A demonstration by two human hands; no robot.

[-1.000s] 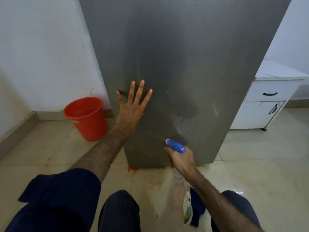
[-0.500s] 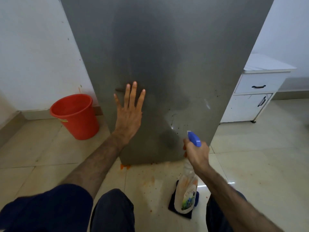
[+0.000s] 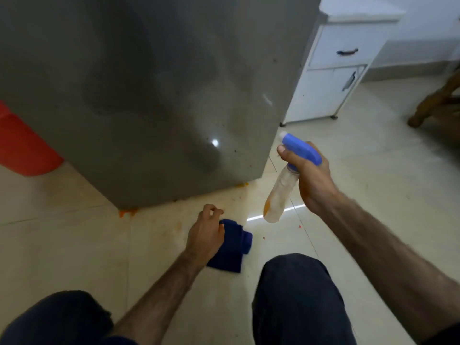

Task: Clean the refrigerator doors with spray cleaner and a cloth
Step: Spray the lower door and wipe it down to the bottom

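Note:
The grey refrigerator door [image 3: 154, 90] fills the upper left, speckled with dark spots and with a wet sheen low down. My right hand [image 3: 311, 178] is shut on a spray bottle [image 3: 281, 195] with a blue trigger head, held tilted in the air just right of the door's lower corner. A dark blue cloth [image 3: 236, 247] lies on the floor tiles in front of the fridge. My left hand [image 3: 206, 232] is down on the cloth's left side with its fingers curled. Whether it grips the cloth is hidden.
A red bucket [image 3: 22, 145] stands left of the fridge. A white cabinet [image 3: 331, 78] with dark handles stands to the right, and a wooden chair leg [image 3: 433, 103] shows at the far right. Orange smears mark the floor [image 3: 127, 212] by the fridge base. My knees are at the bottom.
My left hand left the fridge door and dropped to the blue cloth on the floor. My right hand lifted the spray bottle up and to the right. The view tilted downward.

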